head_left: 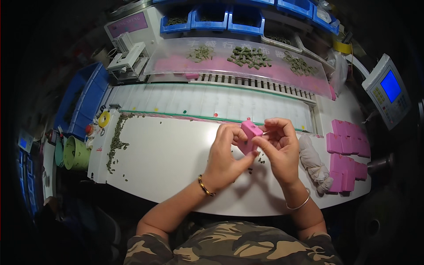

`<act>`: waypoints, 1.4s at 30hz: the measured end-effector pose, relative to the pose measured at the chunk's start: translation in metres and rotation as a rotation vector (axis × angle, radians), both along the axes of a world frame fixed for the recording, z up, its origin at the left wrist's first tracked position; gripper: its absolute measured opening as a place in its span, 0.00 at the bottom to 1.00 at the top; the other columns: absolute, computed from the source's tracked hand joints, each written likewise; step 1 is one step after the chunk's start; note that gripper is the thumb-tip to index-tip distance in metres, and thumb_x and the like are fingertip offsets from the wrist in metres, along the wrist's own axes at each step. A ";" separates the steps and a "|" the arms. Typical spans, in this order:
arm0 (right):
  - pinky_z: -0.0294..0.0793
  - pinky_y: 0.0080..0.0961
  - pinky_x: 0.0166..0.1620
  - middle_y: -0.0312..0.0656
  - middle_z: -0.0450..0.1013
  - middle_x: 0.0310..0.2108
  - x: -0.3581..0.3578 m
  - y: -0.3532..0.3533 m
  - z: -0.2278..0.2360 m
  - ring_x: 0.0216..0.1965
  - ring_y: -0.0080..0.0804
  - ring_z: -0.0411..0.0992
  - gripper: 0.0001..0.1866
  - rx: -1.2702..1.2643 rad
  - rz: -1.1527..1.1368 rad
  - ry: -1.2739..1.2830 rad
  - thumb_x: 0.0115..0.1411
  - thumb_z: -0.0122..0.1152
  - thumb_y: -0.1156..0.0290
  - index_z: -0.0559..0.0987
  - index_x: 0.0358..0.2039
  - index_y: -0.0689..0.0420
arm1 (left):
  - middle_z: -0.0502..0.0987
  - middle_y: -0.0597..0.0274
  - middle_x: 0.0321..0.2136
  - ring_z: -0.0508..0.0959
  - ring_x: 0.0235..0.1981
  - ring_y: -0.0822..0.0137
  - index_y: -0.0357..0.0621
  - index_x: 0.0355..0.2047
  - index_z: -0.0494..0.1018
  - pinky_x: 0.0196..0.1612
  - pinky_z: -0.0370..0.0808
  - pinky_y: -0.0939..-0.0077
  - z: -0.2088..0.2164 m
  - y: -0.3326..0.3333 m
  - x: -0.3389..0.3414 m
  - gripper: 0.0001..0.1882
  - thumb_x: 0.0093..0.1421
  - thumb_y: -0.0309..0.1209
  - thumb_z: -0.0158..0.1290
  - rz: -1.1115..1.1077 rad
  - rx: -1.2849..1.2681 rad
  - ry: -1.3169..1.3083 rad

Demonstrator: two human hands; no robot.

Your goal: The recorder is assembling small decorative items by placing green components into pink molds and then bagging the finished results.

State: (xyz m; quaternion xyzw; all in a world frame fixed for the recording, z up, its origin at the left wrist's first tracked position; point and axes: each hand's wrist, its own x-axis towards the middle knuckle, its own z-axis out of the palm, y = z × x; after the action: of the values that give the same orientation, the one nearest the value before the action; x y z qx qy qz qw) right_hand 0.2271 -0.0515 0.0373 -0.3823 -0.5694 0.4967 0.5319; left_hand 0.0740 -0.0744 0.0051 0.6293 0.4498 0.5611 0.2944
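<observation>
A small pink rectangular block (pixel 251 129) with a round hole in its end is held up over the white worktable, right of the middle. My left hand (pixel 225 152) grips it from the left, fingers curled over its side. From the right, my right hand (pixel 282 154) pinches it, thumb low on the near face and fingers partly hidden behind. A few small dark green pieces (pixel 261 160) lie on the table beneath my hands. More stacked pink blocks (pixel 340 172) stand at the right, beside a crumpled white cloth (pixel 312 162) close to my right wrist.
Many dark green bits (pixel 115 143) line the table's left end. Beyond runs a white slatted tray strip (pixel 168 99), then a translucent sheet (pixel 168 66) bearing green pieces. Blue bins (pixel 212 22) stand behind. A control panel (pixel 388 90) is at right, a green bin (pixel 76 153) at left.
</observation>
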 end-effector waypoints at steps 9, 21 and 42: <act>0.58 0.39 0.64 0.57 0.61 0.61 0.068 0.016 -0.034 0.64 0.48 0.58 0.30 0.113 -0.060 -0.717 0.63 0.58 0.67 0.62 0.63 0.62 | 0.73 0.53 0.40 0.74 0.42 0.56 0.39 0.34 0.75 0.47 0.73 0.65 -0.033 0.087 -0.152 0.15 0.46 0.29 0.65 0.594 -0.075 0.529; 0.36 0.47 0.70 0.65 0.38 0.70 0.054 0.010 -0.060 0.72 0.58 0.32 0.43 0.167 -0.031 -1.216 0.63 0.56 0.54 0.50 0.68 0.64 | 0.62 0.44 0.61 0.61 0.63 0.46 0.35 0.55 0.68 0.64 0.56 0.55 -0.020 0.063 -0.136 0.27 0.60 0.39 0.57 0.594 0.065 0.802; 0.56 0.36 0.67 0.57 0.55 0.66 -0.039 0.022 -0.052 0.67 0.50 0.55 0.35 0.290 0.498 -0.525 0.66 0.53 0.59 0.55 0.67 0.62 | 0.64 0.45 0.61 0.61 0.64 0.51 0.39 0.63 0.59 0.66 0.54 0.54 -0.028 -0.050 0.059 0.36 0.65 0.54 0.42 -0.769 0.043 1.048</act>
State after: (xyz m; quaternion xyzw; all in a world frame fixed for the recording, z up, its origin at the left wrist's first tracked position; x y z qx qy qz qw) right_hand 0.1880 -0.0299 -0.0147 -0.2672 -0.8259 0.4101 0.2799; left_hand 0.1331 -0.1249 -0.0230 0.9415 0.2653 0.0432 0.2033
